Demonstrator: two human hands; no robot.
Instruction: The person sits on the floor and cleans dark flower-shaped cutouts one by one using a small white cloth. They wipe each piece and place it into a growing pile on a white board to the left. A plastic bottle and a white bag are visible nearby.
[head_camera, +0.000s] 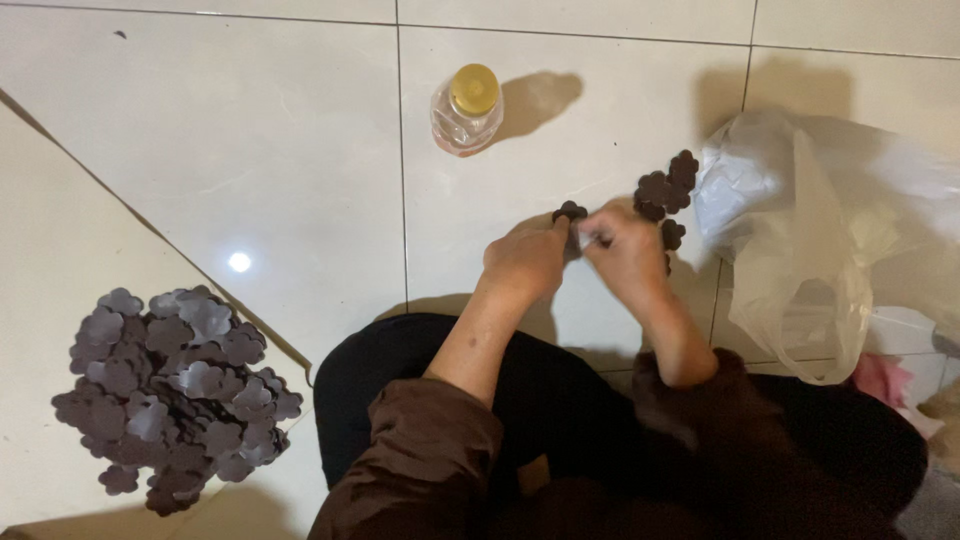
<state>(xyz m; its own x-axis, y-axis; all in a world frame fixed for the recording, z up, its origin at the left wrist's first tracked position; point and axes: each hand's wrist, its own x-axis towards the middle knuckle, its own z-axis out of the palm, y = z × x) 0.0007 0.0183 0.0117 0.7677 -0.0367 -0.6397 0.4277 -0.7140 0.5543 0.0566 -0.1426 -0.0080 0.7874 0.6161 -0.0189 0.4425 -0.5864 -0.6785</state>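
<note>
mid-frame, left hand (525, 262) and right hand (625, 250) pinch one dark flower cutout (570, 212) together; cutout pile (175, 390) lower left.

The floor (250, 150) was glazed tile, smooth and glossy, throwing back a lamp glare. The flower cut-outs in the pile (175, 395) looked like thin sheet, dark purple-brown, smooth with a dull sheen on the top ones. The piece (570, 213) between the hands looked the same stuff. The bottle (466, 112) was clear shiny plastic with a matt yellow cap. The bag (810, 230) was thin, crinkled, translucent white plastic. The sleeves (420, 450) were matt brown cloth.
</note>
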